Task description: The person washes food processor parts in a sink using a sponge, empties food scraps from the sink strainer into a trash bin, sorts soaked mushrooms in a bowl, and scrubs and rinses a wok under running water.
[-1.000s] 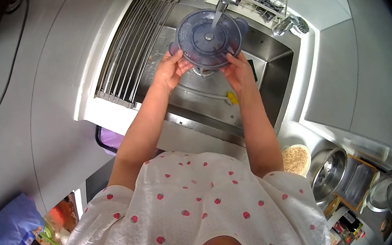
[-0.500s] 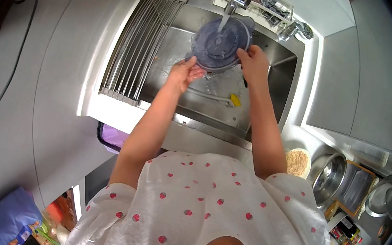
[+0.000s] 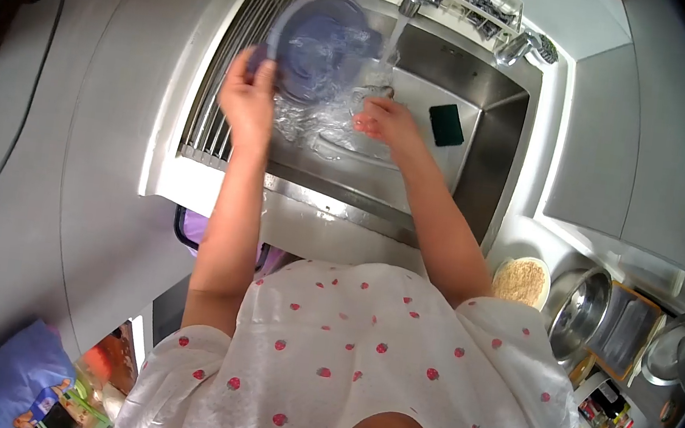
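My left hand (image 3: 249, 104) is closed on the near-left rim of a round translucent blue plastic bowl (image 3: 316, 48). The bowl is tilted over the left part of the sink (image 3: 486, 159), and water swirls in it and spills below. My right hand (image 3: 388, 124) is over the middle of the sink, apart from the bowl, its fingers curled together with nothing visible in them. Under that hand lies a pale long-handled tool (image 3: 354, 153), its right end hidden by my wrist. A dark green scouring pad (image 3: 447, 125) rests on the sink floor to the right.
Water runs from the faucet (image 3: 413, 2) at the back. A metal drying rack (image 3: 215, 104) covers the sink's left side, and a white caddy (image 3: 502, 28) stands behind. On the right are a bowl of brownish grains (image 3: 520, 282) and a steel bowl (image 3: 579, 307).
The bowl has moved left from under the stream and tipped. My right hand has let go of its rim and come left and down. The scouring pad now shows fully; the tool's yellow end is hidden.
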`<action>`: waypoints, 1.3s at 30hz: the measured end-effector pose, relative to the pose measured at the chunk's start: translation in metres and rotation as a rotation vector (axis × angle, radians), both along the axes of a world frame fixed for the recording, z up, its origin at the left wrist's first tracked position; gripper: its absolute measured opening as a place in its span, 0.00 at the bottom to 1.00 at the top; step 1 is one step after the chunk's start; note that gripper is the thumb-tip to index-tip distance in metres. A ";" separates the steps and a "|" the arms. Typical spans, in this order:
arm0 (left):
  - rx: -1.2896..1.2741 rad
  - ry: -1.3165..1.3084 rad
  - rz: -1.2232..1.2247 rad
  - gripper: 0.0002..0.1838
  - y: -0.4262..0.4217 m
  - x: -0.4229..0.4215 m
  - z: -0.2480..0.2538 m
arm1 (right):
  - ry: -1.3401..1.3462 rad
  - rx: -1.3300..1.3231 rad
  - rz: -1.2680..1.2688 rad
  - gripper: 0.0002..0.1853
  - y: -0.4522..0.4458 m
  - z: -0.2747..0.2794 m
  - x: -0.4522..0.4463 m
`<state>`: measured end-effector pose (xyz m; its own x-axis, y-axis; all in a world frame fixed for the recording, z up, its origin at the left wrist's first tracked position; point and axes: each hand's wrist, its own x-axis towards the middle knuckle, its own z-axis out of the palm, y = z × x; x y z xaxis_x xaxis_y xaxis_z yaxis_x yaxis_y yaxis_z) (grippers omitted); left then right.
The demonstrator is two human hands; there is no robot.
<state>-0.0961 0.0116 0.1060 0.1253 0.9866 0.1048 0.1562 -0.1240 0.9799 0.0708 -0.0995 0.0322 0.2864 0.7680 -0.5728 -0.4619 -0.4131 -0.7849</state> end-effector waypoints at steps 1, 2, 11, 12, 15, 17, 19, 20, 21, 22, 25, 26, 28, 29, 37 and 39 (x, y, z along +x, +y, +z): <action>0.109 0.004 0.045 0.15 0.008 -0.008 0.000 | -0.146 0.011 0.016 0.14 0.003 -0.002 -0.003; 0.217 0.009 0.091 0.15 0.017 -0.015 -0.002 | -0.293 0.020 0.035 0.13 0.004 -0.006 -0.002; -0.163 -0.417 0.331 0.14 0.071 -0.060 -0.040 | -0.964 -0.539 0.422 0.09 -0.047 -0.112 0.054; -0.167 -0.414 0.333 0.14 0.072 -0.062 -0.043 | -0.961 -0.543 0.425 0.09 -0.048 -0.108 0.051; -0.235 -0.391 0.341 0.15 0.077 -0.068 -0.053 | -1.119 -0.344 0.288 0.08 -0.041 -0.100 0.044; -0.224 -0.369 0.349 0.22 0.079 -0.073 -0.063 | -1.213 -0.208 0.170 0.07 -0.030 -0.098 0.039; -0.166 -0.228 0.437 0.25 0.074 -0.071 -0.063 | -1.247 -0.148 0.139 0.08 -0.018 -0.101 0.038; -0.103 -0.087 0.520 0.29 0.070 -0.072 -0.064 | -1.281 -0.085 0.104 0.10 -0.012 -0.103 0.036; -0.103 -0.082 0.527 0.29 0.061 -0.067 -0.056 | -1.277 -0.082 0.111 0.10 -0.004 -0.099 0.033; -0.090 0.005 0.497 0.30 0.049 -0.059 -0.044 | -1.305 -0.116 0.135 0.10 0.005 -0.091 0.030; -0.064 0.080 0.435 0.31 0.045 -0.060 -0.048 | -1.370 -0.108 0.193 0.11 0.021 -0.095 0.029; -0.049 0.065 0.398 0.30 0.046 -0.062 -0.052 | -1.408 -0.067 0.220 0.11 0.027 -0.099 0.029; -0.061 0.033 0.387 0.28 0.049 -0.066 -0.052 | -1.477 -0.048 0.284 0.10 0.034 -0.115 0.032; -0.071 0.000 0.368 0.26 0.050 -0.069 -0.052 | -1.546 -0.032 0.342 0.09 0.036 -0.122 0.034; -0.163 -0.112 0.360 0.19 0.060 -0.081 -0.053 | -1.488 -0.013 0.242 0.06 0.036 -0.102 0.045; -0.126 -0.037 0.395 0.21 0.062 -0.081 -0.050 | -1.410 -0.008 0.130 0.07 0.034 -0.097 0.049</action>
<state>-0.1775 0.0732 0.0564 -0.2667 0.9635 -0.0220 0.1320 0.0591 0.9895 0.1199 -0.0651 -0.0649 0.5418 0.8311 0.1255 0.7367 -0.3977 -0.5470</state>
